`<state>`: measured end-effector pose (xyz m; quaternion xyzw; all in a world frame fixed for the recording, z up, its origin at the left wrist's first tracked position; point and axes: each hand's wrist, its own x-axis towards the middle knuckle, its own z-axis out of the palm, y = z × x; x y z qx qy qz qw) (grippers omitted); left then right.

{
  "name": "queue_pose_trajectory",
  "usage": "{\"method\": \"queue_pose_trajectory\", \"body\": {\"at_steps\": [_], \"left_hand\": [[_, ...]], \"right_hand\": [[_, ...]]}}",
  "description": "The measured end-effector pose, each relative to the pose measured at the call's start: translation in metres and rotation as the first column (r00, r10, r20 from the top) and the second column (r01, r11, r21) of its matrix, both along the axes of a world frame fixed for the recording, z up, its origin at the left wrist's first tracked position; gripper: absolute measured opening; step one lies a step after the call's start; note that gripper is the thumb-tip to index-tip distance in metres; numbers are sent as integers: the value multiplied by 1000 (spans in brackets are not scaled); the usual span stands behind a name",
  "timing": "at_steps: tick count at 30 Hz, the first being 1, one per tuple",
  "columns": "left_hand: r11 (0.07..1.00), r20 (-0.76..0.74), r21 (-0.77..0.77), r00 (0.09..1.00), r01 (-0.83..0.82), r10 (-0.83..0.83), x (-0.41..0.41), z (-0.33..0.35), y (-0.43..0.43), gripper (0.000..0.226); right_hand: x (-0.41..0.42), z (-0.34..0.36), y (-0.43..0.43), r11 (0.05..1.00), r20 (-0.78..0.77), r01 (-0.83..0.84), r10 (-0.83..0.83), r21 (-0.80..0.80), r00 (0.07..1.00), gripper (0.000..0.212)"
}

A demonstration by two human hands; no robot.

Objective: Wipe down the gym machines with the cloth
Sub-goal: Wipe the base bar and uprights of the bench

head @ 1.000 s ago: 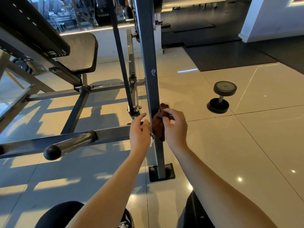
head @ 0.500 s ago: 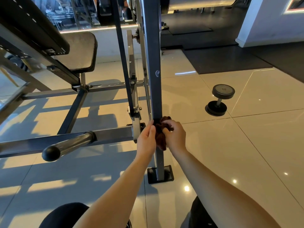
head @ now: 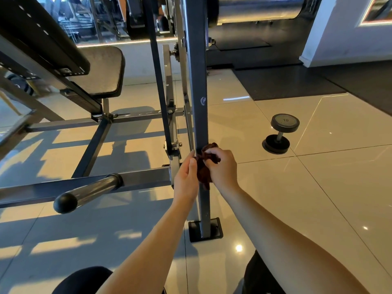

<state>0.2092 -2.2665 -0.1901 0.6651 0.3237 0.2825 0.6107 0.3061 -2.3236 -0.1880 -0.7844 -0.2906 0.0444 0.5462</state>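
Left hand (head: 186,175), right hand (head: 222,168) — both clasping brown cloth (head: 204,172) round machine's upright post (head: 197,92); axis vertical, most length above hands.

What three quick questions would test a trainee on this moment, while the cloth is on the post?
1. True or false: the right hand grips the dark red cloth against the grey upright post.
2. Where is the dumbbell? A: standing on end on the floor tiles, right of the post. B: lying on the seat pad. C: carried at shoulder height.
3. Fill in: the number on the dumbbell's upper end reads ____.

Key: 1 true; 2 A; 3 10.
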Motion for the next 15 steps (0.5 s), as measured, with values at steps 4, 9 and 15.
{"method": "queue_pose_trajectory", "body": {"at_steps": [4, 9, 15], "left_hand": [[997, 11, 73, 1000, -17, 16, 6, 10, 1, 38], [997, 63, 72, 998, -10, 5, 12, 14, 0, 41], [981, 54, 193, 998, -22, 12, 19, 44, 5, 29]], "right_hand": [[7, 36, 14, 993, 114, 20, -33, 114, 993, 22], [-2, 9, 7, 997, 30, 19, -22, 79, 999, 21], [6, 47, 8, 991, 94, 33, -45, 131, 995, 22]]}}
